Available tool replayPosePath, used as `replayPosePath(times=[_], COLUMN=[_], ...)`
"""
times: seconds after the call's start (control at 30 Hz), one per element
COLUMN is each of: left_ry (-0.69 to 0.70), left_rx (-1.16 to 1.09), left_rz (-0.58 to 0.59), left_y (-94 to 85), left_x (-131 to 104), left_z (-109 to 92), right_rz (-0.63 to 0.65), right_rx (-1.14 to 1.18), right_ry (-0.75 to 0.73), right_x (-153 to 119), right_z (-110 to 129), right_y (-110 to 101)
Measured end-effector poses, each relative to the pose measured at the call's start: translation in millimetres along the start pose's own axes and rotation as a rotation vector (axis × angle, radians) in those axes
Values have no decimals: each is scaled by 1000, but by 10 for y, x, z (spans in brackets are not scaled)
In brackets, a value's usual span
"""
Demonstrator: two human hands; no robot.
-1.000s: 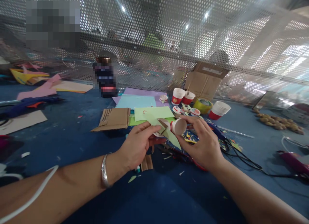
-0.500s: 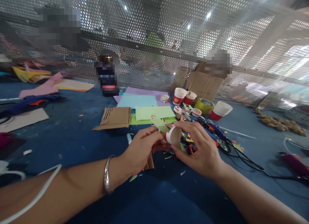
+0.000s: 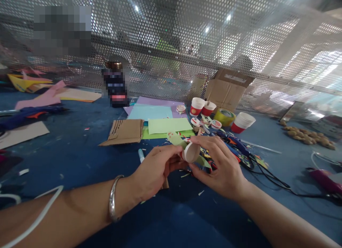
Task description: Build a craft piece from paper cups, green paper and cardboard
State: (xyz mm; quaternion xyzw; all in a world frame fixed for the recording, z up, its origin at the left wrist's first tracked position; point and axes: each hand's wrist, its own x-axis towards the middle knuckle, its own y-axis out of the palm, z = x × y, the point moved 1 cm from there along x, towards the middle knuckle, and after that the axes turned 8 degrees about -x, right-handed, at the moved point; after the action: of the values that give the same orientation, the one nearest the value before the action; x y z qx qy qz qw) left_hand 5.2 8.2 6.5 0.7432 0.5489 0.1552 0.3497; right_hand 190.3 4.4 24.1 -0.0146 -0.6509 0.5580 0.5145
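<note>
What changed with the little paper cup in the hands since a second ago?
The paper cup moved left and toward the person, closer to the left hand; the right hand moved with it. Neither hand clearly let go of anything. The stacked cups, brown cardboard and yellow tape stayed put.

White cup (image 3: pixel 192 153) (partly red)

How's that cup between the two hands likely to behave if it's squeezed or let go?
The cup is probably light and easily dented, since its wall looks like thin paper. Its round mouth and tilted pose suggest it could roll if released onto the table. Slipperiness I can't judge.
</note>
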Motion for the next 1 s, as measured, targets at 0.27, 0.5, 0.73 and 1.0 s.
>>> replayPosePath(times=[0.27, 0.5, 0.73, 1.0], left_ry=[26, 26, 40, 75], left_rx=[-28, -22, 49, 68], left_rz=[-40, -89, -54, -52], left_y=[39, 43, 36, 19], left_x=[-4, -10, -6, 2], left_z=[-7, -6, -10, -3], right_rz=[-73, -71, -46, -40], right_rx=[-11, -2, 25, 40], right_ry=[-78, -120, -109, -58], right_x=[6, 22, 26, 15], right_z=[-10, 2, -4, -22], right_y=[12, 9, -3, -13])
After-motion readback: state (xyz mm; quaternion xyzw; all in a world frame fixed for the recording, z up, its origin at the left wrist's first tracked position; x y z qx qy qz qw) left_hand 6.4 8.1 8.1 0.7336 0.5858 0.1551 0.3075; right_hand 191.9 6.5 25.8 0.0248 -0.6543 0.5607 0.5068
